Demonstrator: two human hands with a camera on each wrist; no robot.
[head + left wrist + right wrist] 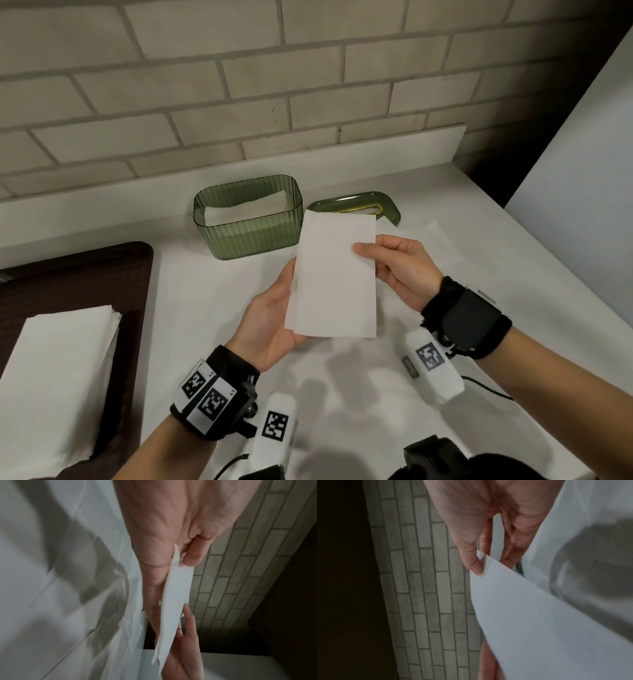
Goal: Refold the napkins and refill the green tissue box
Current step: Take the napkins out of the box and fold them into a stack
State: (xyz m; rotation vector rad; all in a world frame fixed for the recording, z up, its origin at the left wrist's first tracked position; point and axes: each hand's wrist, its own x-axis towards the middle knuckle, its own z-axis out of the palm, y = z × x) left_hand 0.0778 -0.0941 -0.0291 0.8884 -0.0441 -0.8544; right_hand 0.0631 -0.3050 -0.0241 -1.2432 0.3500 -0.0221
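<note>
Both hands hold one folded white napkin [335,277] upright above the white counter, just in front of the green tissue box [253,236]. My left hand [270,315] supports its lower left edge from beneath, and in the left wrist view the thumb [190,555] pinches the napkin [176,599] against the fingers. My right hand [397,267] pinches the right edge, thumb on the front, fingers behind; the right wrist view shows that thumb [474,566] on the napkin [530,615]. The box stands open with white napkins [246,209] lying inside.
The green lid [387,205] with a gold slot lies right of the box, partly hidden by the held napkin. An unfolded napkin [428,236] lies flat under my right hand. A stack of napkins [61,370] rests on a dark tray [68,274] at left. A brick wall runs behind.
</note>
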